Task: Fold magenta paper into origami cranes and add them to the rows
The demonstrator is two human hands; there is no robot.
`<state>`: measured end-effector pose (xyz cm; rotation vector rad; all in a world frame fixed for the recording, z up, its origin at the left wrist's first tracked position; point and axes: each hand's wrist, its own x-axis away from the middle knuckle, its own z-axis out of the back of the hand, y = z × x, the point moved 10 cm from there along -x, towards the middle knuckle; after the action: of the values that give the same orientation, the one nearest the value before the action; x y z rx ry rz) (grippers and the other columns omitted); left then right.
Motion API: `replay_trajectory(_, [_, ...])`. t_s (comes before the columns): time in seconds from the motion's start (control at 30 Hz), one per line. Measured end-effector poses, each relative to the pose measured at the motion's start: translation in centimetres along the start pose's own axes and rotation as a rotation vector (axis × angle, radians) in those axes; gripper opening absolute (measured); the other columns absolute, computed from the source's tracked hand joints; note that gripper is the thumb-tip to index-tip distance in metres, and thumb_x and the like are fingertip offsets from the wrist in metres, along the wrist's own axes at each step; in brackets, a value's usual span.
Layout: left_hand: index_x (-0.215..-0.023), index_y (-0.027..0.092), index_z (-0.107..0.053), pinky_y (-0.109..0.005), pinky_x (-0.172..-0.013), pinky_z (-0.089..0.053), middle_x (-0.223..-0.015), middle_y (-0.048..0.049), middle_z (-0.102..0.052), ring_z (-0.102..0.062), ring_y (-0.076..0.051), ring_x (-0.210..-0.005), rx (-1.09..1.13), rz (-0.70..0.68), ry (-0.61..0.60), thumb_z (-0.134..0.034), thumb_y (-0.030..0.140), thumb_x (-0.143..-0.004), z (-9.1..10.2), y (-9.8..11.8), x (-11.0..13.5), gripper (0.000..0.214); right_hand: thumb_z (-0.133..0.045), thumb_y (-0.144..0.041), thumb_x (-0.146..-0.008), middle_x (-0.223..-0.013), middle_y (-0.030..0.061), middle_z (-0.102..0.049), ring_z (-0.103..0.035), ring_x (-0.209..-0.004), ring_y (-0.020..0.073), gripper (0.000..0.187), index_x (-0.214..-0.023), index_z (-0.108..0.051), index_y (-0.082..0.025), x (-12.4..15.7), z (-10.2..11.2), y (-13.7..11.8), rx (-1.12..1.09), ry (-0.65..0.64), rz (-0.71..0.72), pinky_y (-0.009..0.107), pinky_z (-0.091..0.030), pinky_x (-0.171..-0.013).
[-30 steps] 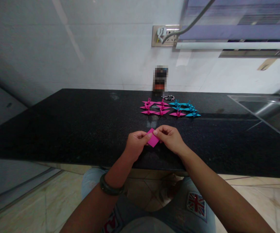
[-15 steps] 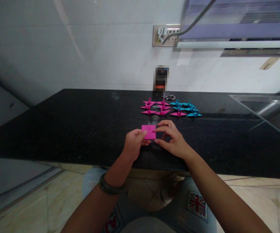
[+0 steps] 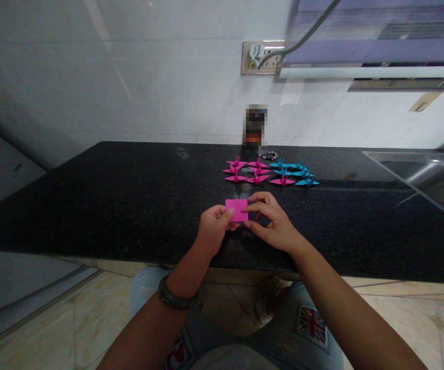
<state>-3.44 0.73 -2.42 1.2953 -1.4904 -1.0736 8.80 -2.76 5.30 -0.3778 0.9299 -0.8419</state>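
A small square of folded pink origami paper (image 3: 238, 205) is held above the front part of the black counter. My left hand (image 3: 213, 228) pinches it at the left, thumb on top and fingers underneath. From the right, my right hand (image 3: 270, 221) reaches over with curved, spread fingers. One fingertip rests on the paper near its right edge, and the thumb is by the lower right corner. Just beyond the hands stand rows of finished paper cranes, several pink cranes (image 3: 258, 179) on the left and several blue cranes (image 3: 307, 182) on the right.
Behind the cranes lies a beaded bracelet (image 3: 270, 155), with a blurred-out dark object (image 3: 253, 128) against the wall. A metal sink (image 3: 418, 172) is set into the counter (image 3: 110, 205) at the right. A plugged-in cable (image 3: 307, 41) hangs from the wall socket (image 3: 270, 61).
The right fingertip has slid slightly left, from the paper's right edge onto its face. The left hand keeps its pinch; the paper has barely shifted.
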Motion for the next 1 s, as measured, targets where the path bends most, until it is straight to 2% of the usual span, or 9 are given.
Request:
replay_trajectory(0.27, [-0.071,0.012,-0.058,-0.019,-0.046,-0.045,-0.056,-0.0006,-0.061,-0.057,-0.009,-0.046,-0.045,-0.005,-0.015,-0.064,0.029,-0.067,-0.2,0.0,0.0,0.019,-0.059,-0.023,-0.074,-0.108,0.0081,-0.045,-0.047,-0.098,0.0200,0.020,-0.094,-0.063,-0.023,0.0,0.1,-0.1,0.032,0.022,0.014,0.038,-0.043,-0.084])
replay_trajectory(0.4, [-0.070,0.012,-0.058,-0.019,-0.046,-0.045,-0.056,-0.0010,-0.062,-0.058,-0.010,-0.047,-0.068,0.009,-0.027,-0.064,0.029,-0.066,-0.5,0.0,0.0,0.019,-0.057,-0.023,-0.077,-0.108,0.0072,-0.047,-0.047,-0.099,0.0199,0.011,-0.084,-0.064,-0.023,-0.1,0.3,0.2,0.057,0.060,0.021,0.040,-0.042,-0.086])
replay_trajectory(0.57, [-0.074,0.012,-0.060,-0.018,-0.044,-0.044,-0.061,-0.0026,-0.065,-0.061,-0.012,-0.049,-0.072,0.042,-0.055,-0.064,0.032,-0.067,-0.8,-0.2,0.1,0.021,-0.054,-0.024,-0.079,-0.111,0.0082,-0.048,-0.047,-0.104,0.0212,0.009,-0.080,-0.062,-0.021,-0.3,0.5,0.6,0.061,0.118,-0.016,0.040,-0.041,-0.087])
replay_trajectory(0.8, [-0.075,0.012,-0.060,-0.019,-0.046,-0.046,-0.063,-0.0038,-0.066,-0.062,-0.012,-0.051,-0.040,0.035,-0.061,-0.064,0.030,-0.068,-0.8,-0.3,0.0,0.021,-0.049,-0.023,-0.081,-0.080,0.0044,-0.057,-0.054,-0.075,0.0151,0.010,-0.076,-0.057,-0.020,-0.5,0.2,1.1,0.032,0.151,-0.115,0.029,-0.043,-0.069])
replay_trajectory(1.0, [-0.081,0.011,-0.061,-0.019,-0.050,-0.047,-0.063,-0.0035,-0.065,-0.062,-0.012,-0.053,-0.037,0.014,-0.059,-0.064,0.034,-0.069,-0.7,-0.1,0.1,0.026,-0.051,-0.025,-0.079,-0.071,0.0032,-0.056,-0.051,-0.067,0.0140,0.014,-0.068,-0.056,-0.019,-0.3,0.3,2.0,0.035,0.204,-0.202,0.027,-0.041,-0.063])
